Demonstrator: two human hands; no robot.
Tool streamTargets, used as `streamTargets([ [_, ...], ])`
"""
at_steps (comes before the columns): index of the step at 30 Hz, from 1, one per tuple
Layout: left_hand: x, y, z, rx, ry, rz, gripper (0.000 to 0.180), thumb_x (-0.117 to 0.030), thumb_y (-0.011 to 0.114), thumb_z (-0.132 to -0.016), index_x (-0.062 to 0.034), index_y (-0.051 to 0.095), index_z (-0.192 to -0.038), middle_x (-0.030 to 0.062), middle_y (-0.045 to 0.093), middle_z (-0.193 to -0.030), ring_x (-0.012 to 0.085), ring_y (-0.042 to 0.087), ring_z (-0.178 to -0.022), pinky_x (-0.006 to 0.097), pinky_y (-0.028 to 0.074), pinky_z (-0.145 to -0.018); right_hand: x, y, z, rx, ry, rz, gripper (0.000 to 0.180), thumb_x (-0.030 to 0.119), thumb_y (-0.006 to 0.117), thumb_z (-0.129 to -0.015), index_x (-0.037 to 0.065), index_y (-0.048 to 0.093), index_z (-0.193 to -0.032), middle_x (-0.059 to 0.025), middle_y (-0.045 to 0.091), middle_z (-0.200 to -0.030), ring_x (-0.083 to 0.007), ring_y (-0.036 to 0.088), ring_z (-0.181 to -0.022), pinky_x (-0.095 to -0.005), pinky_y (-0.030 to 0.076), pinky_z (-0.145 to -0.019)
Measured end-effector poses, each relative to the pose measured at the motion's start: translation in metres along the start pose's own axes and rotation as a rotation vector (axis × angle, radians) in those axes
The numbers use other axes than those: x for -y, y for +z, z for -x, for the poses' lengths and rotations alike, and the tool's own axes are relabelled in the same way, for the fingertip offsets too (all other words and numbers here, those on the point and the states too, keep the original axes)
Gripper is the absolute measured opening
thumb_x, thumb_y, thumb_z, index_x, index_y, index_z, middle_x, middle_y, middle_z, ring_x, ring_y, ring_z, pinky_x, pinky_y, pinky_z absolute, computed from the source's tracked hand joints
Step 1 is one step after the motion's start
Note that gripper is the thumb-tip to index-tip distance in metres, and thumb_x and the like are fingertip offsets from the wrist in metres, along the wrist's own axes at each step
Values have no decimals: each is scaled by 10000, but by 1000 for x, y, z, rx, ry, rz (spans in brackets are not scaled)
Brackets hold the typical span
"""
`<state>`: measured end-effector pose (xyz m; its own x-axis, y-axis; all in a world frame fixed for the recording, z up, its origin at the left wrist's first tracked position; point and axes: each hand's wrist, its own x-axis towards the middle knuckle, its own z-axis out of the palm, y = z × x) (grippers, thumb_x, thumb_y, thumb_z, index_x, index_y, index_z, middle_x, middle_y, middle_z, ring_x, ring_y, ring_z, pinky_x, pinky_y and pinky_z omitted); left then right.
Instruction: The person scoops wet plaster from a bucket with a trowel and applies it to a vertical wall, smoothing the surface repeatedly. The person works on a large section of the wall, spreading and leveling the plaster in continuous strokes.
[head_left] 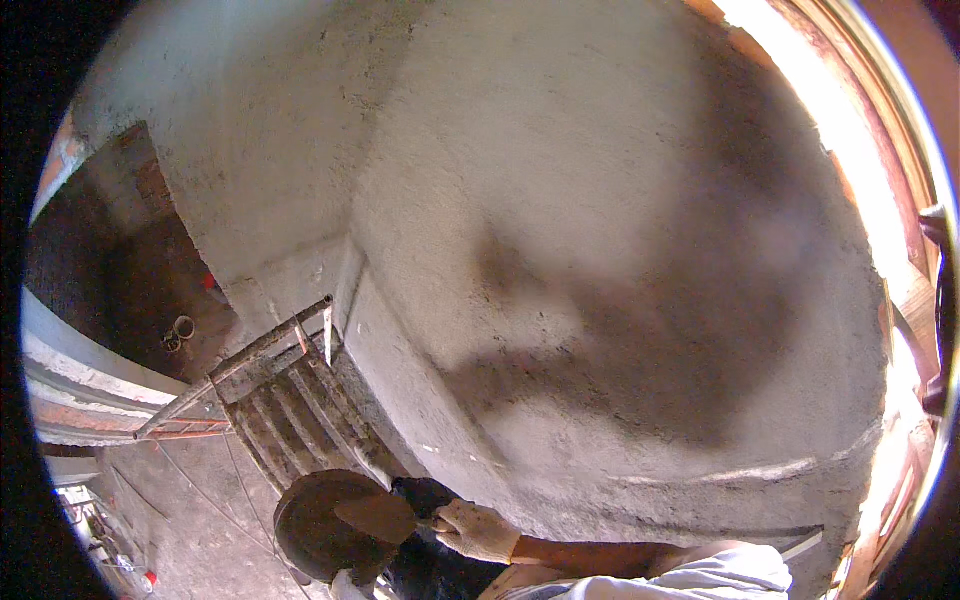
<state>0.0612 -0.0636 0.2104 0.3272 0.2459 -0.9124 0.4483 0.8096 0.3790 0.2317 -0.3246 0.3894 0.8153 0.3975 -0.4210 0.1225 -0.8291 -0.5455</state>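
Observation:
My right hand (477,531), in a pale knitted work glove, is closed round the handle of a trowel (375,519). The trowel's flat, brownish blade lies over the mouth of a round dark bucket (300,535). What is inside the bucket is too dark to make out. At the bucket's near rim, low in the view, my left hand (350,584) shows in part, also in a pale glove. It grips the rim, with most of the hand cut off by the lower edge of the picture.
A rough plastered wall (500,150) with dark, damp-looking patches fills most of the view. Below me stands a scaffold platform (290,420) of ribbed slats with a metal rail (250,360). The concrete floor (190,510) lies lower left; a bright opening (850,140) borders the right.

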Motion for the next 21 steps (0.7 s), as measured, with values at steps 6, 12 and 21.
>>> streamTargets([
  [6, 7, -16, 37, -49, -56, -59, 240, -218, 601, -981, 7, 684, -990, 131, 657, -861, 279, 638, -712, 412, 563, -610, 6, -15, 20, 110, 63, 69, 393, 412, 601, -1026, 100, 619, -1265, -189, 657, -1089, -407, 663, -1064, -521, 535, -902],
  [12, -11, 14, 62, -8, -203, -123, 217, -211, 611, -965, -61, 635, -811, 71, 597, -736, 202, 558, -576, 359, 444, -503, 11, -53, 13, 31, 37, -36, 306, 373, 602, -1020, 85, 629, -1119, -182, 649, -1077, -403, 663, -1038, -517, 525, -895],
  [21, -37, 94, 116, -25, -18, 57, 354, -220, 623, -937, 7, 621, -1210, 139, 655, -1090, 298, 642, -947, 445, 542, -814, 23, -127, 0, -457, -530, 466, 228, 227, 651, -931, 66, 670, -1092, -131, 693, -967, -334, 685, -891, -507, 551, -721],
])
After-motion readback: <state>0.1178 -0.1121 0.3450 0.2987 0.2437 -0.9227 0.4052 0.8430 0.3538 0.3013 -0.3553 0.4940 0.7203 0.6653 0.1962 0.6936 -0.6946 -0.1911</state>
